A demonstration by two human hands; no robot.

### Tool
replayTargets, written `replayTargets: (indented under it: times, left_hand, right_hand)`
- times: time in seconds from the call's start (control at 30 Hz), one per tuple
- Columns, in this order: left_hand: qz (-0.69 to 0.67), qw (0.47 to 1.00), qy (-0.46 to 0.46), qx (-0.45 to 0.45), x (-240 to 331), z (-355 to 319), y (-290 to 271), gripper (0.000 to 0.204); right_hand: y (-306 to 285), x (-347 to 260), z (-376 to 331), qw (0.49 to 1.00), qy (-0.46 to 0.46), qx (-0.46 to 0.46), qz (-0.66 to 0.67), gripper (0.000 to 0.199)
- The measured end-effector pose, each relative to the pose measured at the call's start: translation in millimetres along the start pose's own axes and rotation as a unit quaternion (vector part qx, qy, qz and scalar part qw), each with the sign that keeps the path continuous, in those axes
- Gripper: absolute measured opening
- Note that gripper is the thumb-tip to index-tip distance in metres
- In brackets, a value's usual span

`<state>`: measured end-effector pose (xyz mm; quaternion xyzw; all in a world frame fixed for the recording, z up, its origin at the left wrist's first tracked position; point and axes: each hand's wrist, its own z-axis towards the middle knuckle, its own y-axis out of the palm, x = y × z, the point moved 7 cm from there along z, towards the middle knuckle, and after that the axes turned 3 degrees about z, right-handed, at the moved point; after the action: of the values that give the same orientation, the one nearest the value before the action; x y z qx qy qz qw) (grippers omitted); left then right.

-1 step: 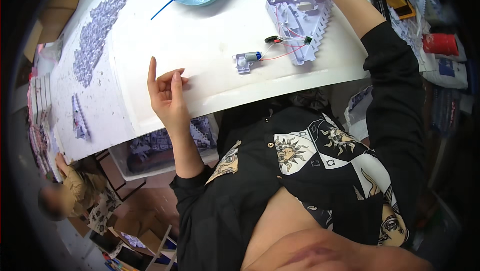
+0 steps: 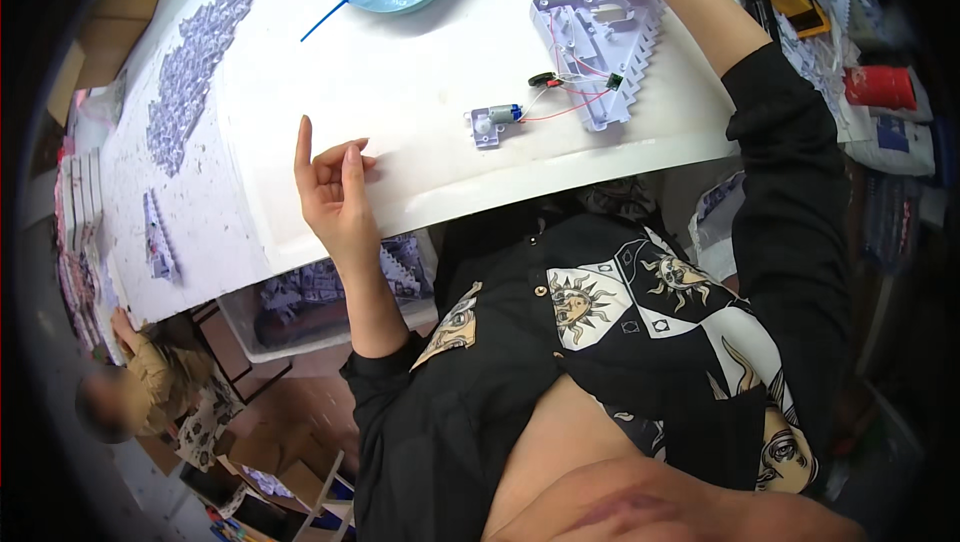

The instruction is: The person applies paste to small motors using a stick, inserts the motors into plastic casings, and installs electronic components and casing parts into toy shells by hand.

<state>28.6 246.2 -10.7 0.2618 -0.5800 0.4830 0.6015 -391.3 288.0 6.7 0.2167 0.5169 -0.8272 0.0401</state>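
Left hand seemingly unmoved, empty.

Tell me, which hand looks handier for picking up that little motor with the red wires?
Probably the left hand: it hovers empty at the table's near edge, close to the motor. The right arm reaches away past the picture's top, hand unseen.

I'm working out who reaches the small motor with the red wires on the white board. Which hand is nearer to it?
Left. The left hand is raised at the board's near edge, to the left of the small motor. The right hand is out of view past the top edge; only its forearm shows.
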Motion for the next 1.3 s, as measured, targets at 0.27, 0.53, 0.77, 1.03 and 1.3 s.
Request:
replayTargets:
  times: [0.27,0.53,0.77,1.03,1.3]
  left_hand:
    - [-0.016,1.0,-0.006,0.018,-8,-7,-3,0.056]
    - [-0.028,1.0,0.0,-0.003,-1,0,4,0.055]
    - [-0.022,1.0,-0.01,0.012,-3,-4,-3,0.055]
    - [-0.009,1.0,-0.003,-0.012,5,-6,7,0.052]
    - [0.161,0.901,0.379,-0.134,110,-17,58,0.053]
  right_hand:
    - [-60,-1,-16,0.995,-0.037,0.087,0.01,0.02]
    - [-190,7,-55,0.979,0.16,0.117,0.055,0.021]
    - [-139,60,-99,0.979,0.158,-0.123,-0.041,0.021]
    - [-144,49,-133,0.989,0.082,-0.073,-0.101,0.017]
    - [-107,-107,-132,0.92,0.025,-0.148,0.363,0.022]
